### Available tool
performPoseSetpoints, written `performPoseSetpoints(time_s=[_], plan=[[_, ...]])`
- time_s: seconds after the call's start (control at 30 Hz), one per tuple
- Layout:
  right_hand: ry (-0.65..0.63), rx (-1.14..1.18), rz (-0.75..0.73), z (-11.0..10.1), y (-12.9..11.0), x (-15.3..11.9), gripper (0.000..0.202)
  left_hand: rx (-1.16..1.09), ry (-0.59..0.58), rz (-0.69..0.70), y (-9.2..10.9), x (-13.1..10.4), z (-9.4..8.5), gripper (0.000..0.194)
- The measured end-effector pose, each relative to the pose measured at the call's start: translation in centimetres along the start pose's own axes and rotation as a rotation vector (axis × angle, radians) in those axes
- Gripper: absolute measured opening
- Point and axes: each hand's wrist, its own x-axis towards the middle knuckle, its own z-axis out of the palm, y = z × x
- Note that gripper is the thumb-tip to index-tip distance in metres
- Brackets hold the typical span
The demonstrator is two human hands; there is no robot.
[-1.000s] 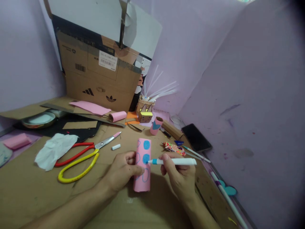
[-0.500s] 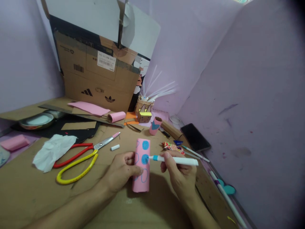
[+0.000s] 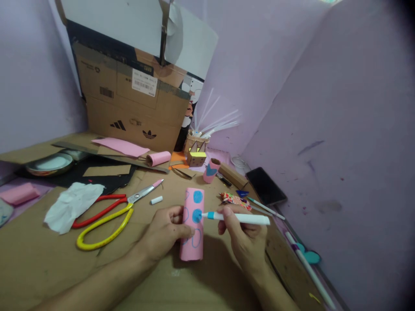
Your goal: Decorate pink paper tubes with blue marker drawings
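Note:
A pink tube (image 3: 193,244) lies on the cardboard surface in front of me, marked with blue outlined shapes and two filled blue spots. My left hand (image 3: 165,231) grips its left side, thumb across the front. In my right hand (image 3: 244,233) is a white marker (image 3: 249,219) with a blue band, its tip touching the second blue spot from the top. A white marker cap (image 3: 156,200) lies left of the tube.
Scissors with red and yellow handles (image 3: 106,216) and a crumpled white tissue (image 3: 73,207) lie left. Behind are a small pink cup (image 3: 212,171), another pink tube (image 3: 159,158) and a large cardboard box (image 3: 129,103). A phone (image 3: 266,185) rests at right.

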Motion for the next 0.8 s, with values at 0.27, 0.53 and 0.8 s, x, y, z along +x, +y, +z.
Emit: performPoseSetpoints(time_s=[0.27, 0.53, 0.8], plan=[[-0.039, 0.001, 0.004, -0.04, 0.23, -0.25, 0.024, -0.010, 0.006, 0.012, 0.22, -0.14, 0.13, 0.029], [-0.138, -0.024, -0.035, -0.09, 0.52, -0.53, 0.025, -0.012, 0.007, 0.025, 0.10, -0.10, 0.08, 0.027], [-0.136, -0.020, -0.043, 0.10, 0.53, -0.52, 0.022, -0.005, -0.002, 0.018, 0.14, -0.15, 0.04, 0.027]])
